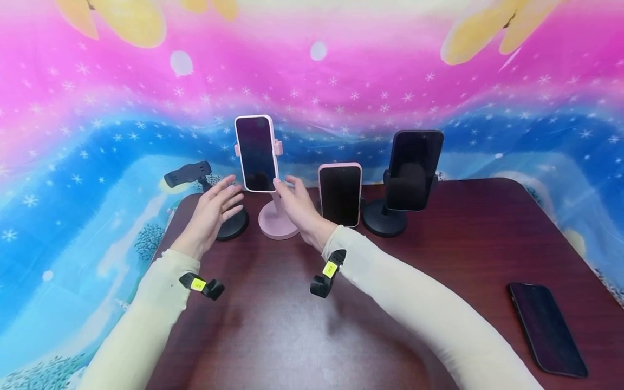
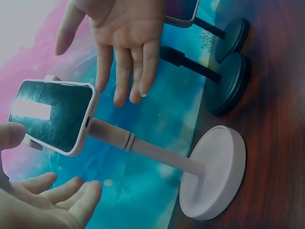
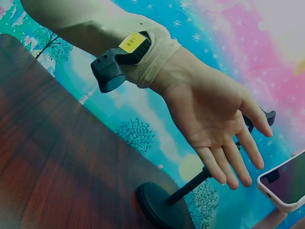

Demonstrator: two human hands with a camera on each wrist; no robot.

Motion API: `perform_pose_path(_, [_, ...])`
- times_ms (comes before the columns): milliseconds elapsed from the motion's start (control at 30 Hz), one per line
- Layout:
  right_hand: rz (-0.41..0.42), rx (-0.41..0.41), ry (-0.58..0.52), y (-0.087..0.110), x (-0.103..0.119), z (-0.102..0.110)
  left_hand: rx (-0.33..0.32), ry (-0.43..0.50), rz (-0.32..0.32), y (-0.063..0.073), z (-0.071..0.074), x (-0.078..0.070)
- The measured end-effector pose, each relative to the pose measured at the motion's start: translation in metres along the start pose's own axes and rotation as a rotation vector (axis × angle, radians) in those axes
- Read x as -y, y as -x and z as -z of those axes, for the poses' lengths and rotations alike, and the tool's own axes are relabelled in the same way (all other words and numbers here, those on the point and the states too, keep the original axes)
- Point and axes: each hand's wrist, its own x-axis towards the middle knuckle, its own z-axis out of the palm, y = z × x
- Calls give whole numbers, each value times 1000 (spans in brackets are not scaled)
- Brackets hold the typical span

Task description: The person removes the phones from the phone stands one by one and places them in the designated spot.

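A phone in a white-edged case (image 1: pixel 257 154) stands upright in the clamp of a pink phone stand (image 1: pixel 278 222). To its left is my left hand (image 1: pixel 207 219), fingers spread and palm facing the phone, holding nothing. On the other side, my right hand (image 1: pixel 303 210) has its thumb right at the phone's lower right corner in the head view. The left wrist view shows the right hand (image 2: pixel 126 45) with straight fingers, beside the phone (image 2: pixel 55 114). In the right wrist view, the left hand (image 3: pixel 214 119) is flat and relaxed, overlapping a black stand (image 3: pixel 162 205).
Behind my left hand is a black stand with a bare holder (image 1: pixel 189 173). Right of the pink stand are a pink-cased phone (image 1: pixel 340 195) and a dark phone (image 1: pixel 416 170) on a black stand (image 1: pixel 385 219). Another dark phone (image 1: pixel 548 329) lies on the table (image 1: pixel 273 336).
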Motion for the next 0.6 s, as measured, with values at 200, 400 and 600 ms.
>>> perform_pose_path(200, [21, -7, 1, -4, 8, -6, 10, 9, -12, -6, -3, -6])
perform_pose_path(400, [37, -30, -13, -11, 18, -11, -1, 7, -23, -14, -10, -12])
perform_pose_path(600, [33, -33, -24, -18, 24, -14, -20, 38, -54, -27, -18, -18])
